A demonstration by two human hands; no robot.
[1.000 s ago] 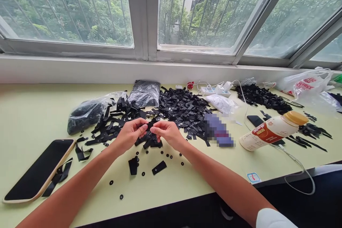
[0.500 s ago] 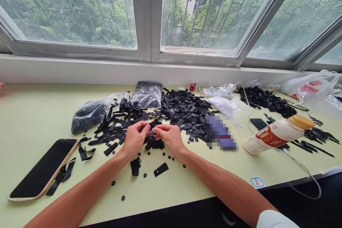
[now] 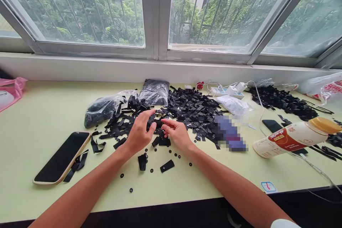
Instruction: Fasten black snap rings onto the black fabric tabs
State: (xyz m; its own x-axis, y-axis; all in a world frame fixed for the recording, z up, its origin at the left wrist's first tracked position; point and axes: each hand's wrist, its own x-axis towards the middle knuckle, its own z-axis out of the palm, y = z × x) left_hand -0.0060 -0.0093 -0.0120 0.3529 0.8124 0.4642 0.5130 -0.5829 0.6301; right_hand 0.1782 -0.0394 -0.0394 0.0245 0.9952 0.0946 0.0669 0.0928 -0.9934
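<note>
My left hand [image 3: 141, 131] is open over the near part of the pile of black fabric labels [image 3: 191, 108], with its thumb apart from the fingers and nothing seen between them. Just to its right, my right hand [image 3: 176, 134] has its thumb and fingers drawn together beside dark pieces. What it pinches, if anything, is hidden against the black heap. Small black ring-like discs [image 3: 151, 170] are scattered on the table before my hands. Among them lie a loose black label with a pale mark [image 3: 167, 166] and another dark label [image 3: 142, 162].
A phone [image 3: 62, 158] lies left on the pale green table [image 3: 101, 199]. Plastic bags of black pieces [image 3: 153, 92] stand behind the pile. To the right are a bottle [image 3: 296, 138], a white cable, a power strip [image 3: 227, 91] and another black heap [image 3: 283, 102].
My hands, close together and pinching before, have come apart. The left has spread its fingers and lifted slightly. The camera has turned a little left, so everything sits farther right.
</note>
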